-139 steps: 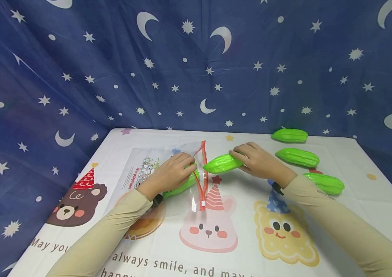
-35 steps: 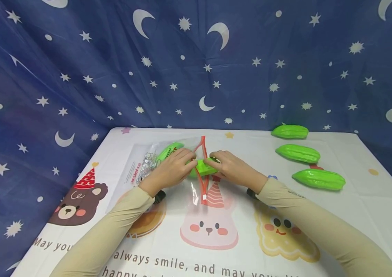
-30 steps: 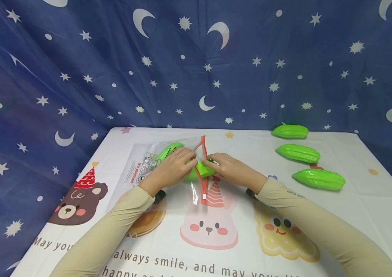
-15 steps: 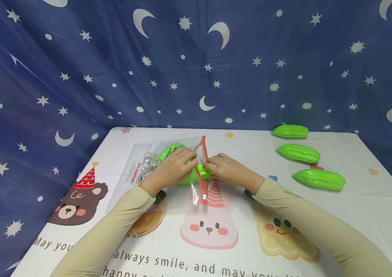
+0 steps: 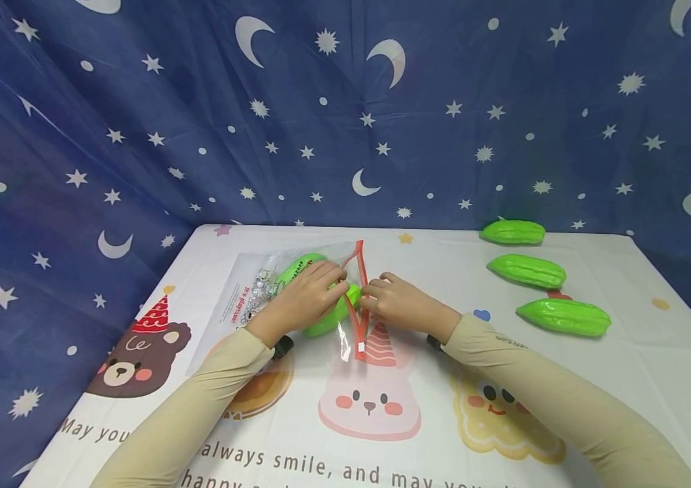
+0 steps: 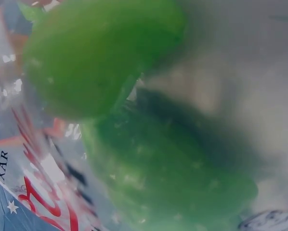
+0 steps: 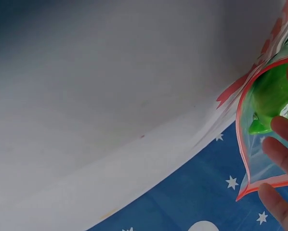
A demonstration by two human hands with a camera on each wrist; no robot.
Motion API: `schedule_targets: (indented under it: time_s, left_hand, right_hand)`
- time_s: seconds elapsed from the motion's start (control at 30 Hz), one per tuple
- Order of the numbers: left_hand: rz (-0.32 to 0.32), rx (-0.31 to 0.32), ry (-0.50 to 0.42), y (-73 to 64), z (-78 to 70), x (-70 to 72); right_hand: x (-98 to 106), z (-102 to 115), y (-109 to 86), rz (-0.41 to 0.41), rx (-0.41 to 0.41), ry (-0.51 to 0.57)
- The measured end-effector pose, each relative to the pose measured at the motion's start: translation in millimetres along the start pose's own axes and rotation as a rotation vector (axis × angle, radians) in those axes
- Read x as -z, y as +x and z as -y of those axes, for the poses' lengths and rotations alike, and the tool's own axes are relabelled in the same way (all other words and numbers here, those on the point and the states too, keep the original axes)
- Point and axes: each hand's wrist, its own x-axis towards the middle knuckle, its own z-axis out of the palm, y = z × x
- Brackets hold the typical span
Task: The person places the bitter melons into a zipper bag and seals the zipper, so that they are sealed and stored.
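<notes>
A clear zip bag [image 5: 343, 342] with a red zip edge lies on the table in the head view, its mouth facing right and spread apart. My left hand [image 5: 305, 298] pinches the upper edge of that mouth between thumb and fingers. Inside are two green toy bitter melons: one [image 5: 325, 322] partly under the left hand with its end near the mouth, the other [image 5: 297, 268] farther back. Both melons show blurred through the plastic in the left wrist view. My right hand [image 5: 405, 305] is at the mouth, its fingers [image 7: 283, 154] spread beside the melon's end in the right wrist view.
Three more bitter melons lie in a column on the right of the table: a back one [image 5: 513, 232], a middle one [image 5: 527, 270] and a front one [image 5: 563, 316]. A blue star-and-moon curtain [image 5: 419, 122] stands behind the white printed tablecloth [image 5: 248, 447].
The right hand has brought a bitter melon from the right into the bag, pushed it leftward past the red edge and loosened its fingers. The left hand keeps its hold on the bag.
</notes>
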Motion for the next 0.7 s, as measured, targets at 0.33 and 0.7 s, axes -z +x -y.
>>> schedule_targets:
  time_s: [0.33,0.7]
  left_hand:
    - [-0.006,0.005,0.0,0.4,-1.2,0.9]
    - [-0.022,-0.011,0.001,-0.1,-0.9,0.0]
  right_hand:
    - [4,-1,-6.5,0.048,-0.037,0.006]
    - [24,-5,-20.1,0.158,-0.218,-0.05]
